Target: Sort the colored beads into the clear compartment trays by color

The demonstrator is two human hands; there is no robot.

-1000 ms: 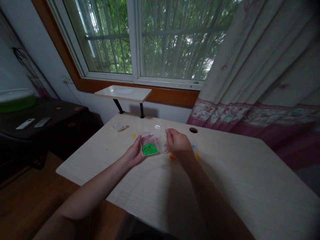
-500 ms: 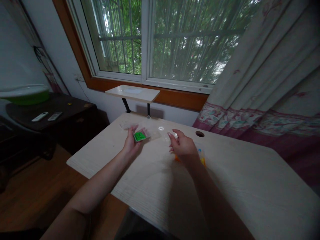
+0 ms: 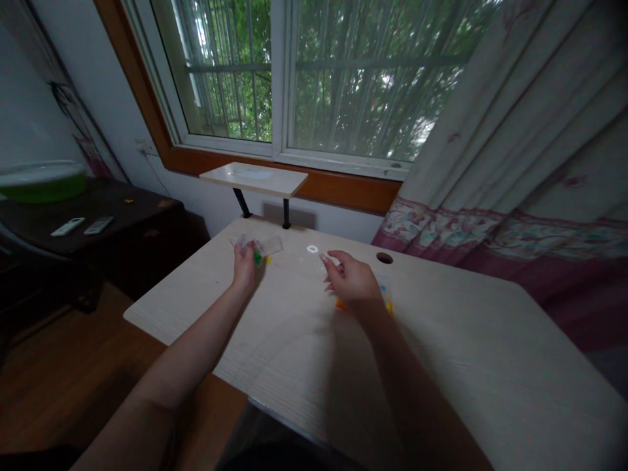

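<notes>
My left hand (image 3: 244, 267) is closed around a small clear plastic box over the left part of the table. Green contents (image 3: 258, 258) show at its right side, partly hidden by my fingers. Beside them is a small yellow piece (image 3: 268, 260), and a clear plastic piece (image 3: 273, 244) lies just behind. My right hand (image 3: 356, 281) hovers to the right, thumb and forefinger close together; whatever may be between them is too small or clear to make out. Partly hidden behind this hand stands a clear container with orange, yellow and blue contents (image 3: 388, 305).
The pale wooden table (image 3: 294, 353) has a round cable hole (image 3: 384, 258) near its back edge. A raised shelf (image 3: 255, 180) stands at the back left, below the window. A dark side table (image 3: 127, 219) bears two remotes and a green basin (image 3: 44, 183).
My left hand has moved back and left with the box and turned it, so less of the green shows. The yellow piece has come into sight. My right hand keeps its pinched shape.
</notes>
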